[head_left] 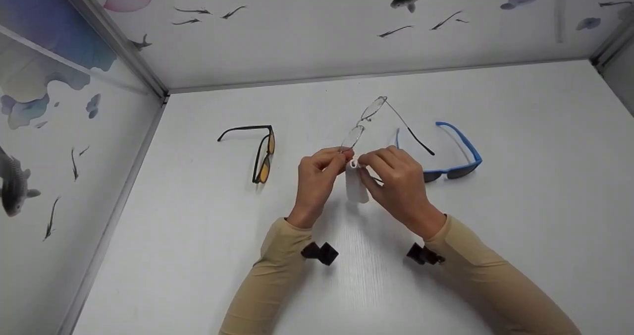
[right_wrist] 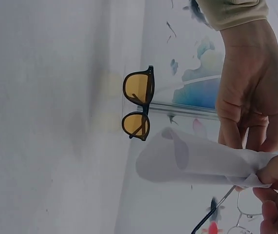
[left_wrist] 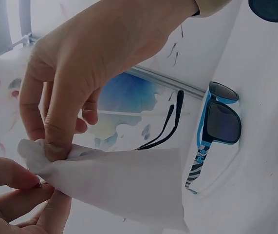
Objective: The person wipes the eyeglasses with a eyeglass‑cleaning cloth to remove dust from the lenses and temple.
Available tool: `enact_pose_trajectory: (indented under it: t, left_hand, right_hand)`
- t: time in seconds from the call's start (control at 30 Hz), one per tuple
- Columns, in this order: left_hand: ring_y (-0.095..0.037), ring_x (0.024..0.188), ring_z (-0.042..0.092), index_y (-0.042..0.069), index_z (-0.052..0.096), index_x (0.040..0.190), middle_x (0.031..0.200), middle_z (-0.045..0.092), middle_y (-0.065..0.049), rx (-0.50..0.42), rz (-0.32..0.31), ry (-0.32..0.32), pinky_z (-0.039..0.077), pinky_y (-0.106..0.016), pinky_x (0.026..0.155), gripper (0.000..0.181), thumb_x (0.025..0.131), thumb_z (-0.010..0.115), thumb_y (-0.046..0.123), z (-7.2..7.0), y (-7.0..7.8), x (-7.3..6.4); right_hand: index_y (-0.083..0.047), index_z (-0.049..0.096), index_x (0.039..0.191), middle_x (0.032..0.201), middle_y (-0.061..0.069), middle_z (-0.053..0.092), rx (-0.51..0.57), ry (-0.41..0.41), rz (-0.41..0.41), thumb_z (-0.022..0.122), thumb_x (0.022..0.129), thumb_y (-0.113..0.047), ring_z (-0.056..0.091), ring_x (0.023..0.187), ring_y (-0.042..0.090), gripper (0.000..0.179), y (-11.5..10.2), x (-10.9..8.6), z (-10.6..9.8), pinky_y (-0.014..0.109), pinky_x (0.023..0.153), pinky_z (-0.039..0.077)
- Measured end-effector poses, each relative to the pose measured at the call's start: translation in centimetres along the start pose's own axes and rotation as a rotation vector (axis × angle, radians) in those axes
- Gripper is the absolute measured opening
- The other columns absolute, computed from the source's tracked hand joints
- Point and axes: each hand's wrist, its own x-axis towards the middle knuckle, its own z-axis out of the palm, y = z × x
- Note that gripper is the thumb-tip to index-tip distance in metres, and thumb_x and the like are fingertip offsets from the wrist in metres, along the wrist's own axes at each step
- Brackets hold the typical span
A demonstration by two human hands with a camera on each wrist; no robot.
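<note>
Clear, metal-framed glasses (head_left: 372,109) slanted outward from the left hand (head_left: 318,179), which pinched their near end, one dark-tipped temple (head_left: 408,128) unfolded beyond the right hand (head_left: 400,182). A white cloth (head_left: 356,189), pinched by the right hand, hung between both hands.

- Table (head_left: 173,236): white top, faintly grained.
- Black-framed glasses (head_left: 271,142), amber lenses: on the table's left half, one temple extended leftward.
- Blue-framed sunglasses (head_left: 464,170), dark lenses: on the right half, well apart from the amber pair, temples pointing away, partly hidden.
</note>
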Motion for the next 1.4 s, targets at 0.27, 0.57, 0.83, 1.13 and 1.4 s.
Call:
enact_pose_trajectory:
  t: [0.27, 0.57, 0.83, 1.13, 1.4]
  left_hand:
    - [-0.015, 0.083, 0.066, -0.019, 0.066, 0.099, 0.103, 0.064, -0.021, -0.078, 0.000, 0.008, 0.053, -0.037, 0.085, 0.018, 0.093, 0.054, -0.007, -1.1, 0.6, 0.3]
    - [-0.019, 0.086, 0.066, -0.019, 0.065, 0.101, 0.104, 0.062, -0.024, -0.060, 0.045, 0.074, 0.052, -0.038, 0.086, 0.018, 0.094, 0.053, -0.008, -2.5, 0.9, 1.0]
    - [-0.025, 0.093, 0.066, -0.017, 0.066, 0.104, 0.109, 0.062, -0.020, 0.085, 0.058, 0.153, 0.052, -0.032, 0.086, 0.018, 0.094, 0.055, -0.007, -4.1, 0.8, 2.3]
    - [-0.025, 0.097, 0.066, -0.011, 0.071, 0.095, 0.105, 0.064, -0.017, 0.509, 0.222, 0.127, 0.054, -0.027, 0.078, 0.016, 0.093, 0.057, -0.004, -5.9, 1.1, 5.1]
    - [-0.024, 0.095, 0.066, -0.010, 0.071, 0.094, 0.106, 0.064, -0.016, 0.883, 0.296, -0.037, 0.052, -0.023, 0.078, 0.017, 0.092, 0.055, -0.006, -6.0, 1.4, 5.5]
  right_hand:
    - [-0.005, 0.070, 0.087, 0.082, 0.008, 0.068, -0.067, -0.091, 0.016, 0.079, 0.076, 0.001, 0.058, 0.072, 0.024, 0.016, 1.6, -1.8, -1.3, 0.036, 0.061, 0.048]
    - [-0.002, 0.070, 0.088, 0.082, 0.009, 0.067, -0.080, -0.093, 0.063, 0.079, 0.073, 0.007, 0.056, 0.074, 0.022, 0.020, 2.8, -3.2, -3.3, 0.032, 0.060, 0.049]
    - [0.000, 0.070, 0.088, 0.083, 0.010, 0.068, -0.065, -0.068, 0.108, 0.079, 0.069, 0.013, 0.058, 0.078, 0.023, 0.025, 3.5, -4.3, -4.9, 0.034, 0.067, 0.047]
    - [-0.002, 0.070, 0.089, 0.082, 0.010, 0.069, -0.041, -0.015, 0.158, 0.079, 0.068, 0.014, 0.060, 0.079, 0.025, 0.028, 4.2, -4.8, -6.2, 0.038, 0.073, 0.040]
    - [-0.002, 0.070, 0.088, 0.081, 0.009, 0.069, -0.031, -0.010, 0.168, 0.081, 0.066, 0.013, 0.059, 0.078, 0.026, 0.029, 4.7, -5.2, -6.7, 0.043, 0.076, 0.037]
